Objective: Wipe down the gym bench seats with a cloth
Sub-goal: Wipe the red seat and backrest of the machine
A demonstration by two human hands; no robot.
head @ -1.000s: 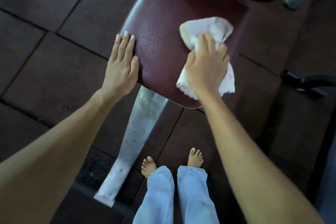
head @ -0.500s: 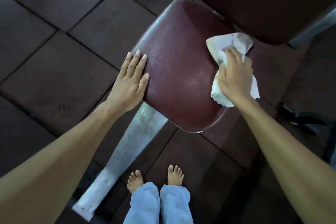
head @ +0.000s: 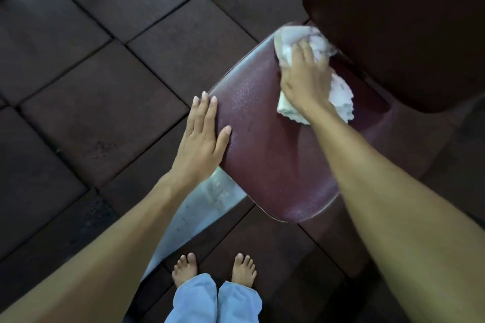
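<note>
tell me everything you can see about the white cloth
The white cloth is a crumpled, bunched rag of soft-looking fabric with faint grey marks. It lies on the far part of the maroon seat, close to the dark back pad; whether it touches that pad I cannot tell. The right hand covers its middle and grips it against the seat, so only the bunched far end and flaps beside the wrist show.

Head view, steeply downward (close over seat (head: 275,155))
</note>
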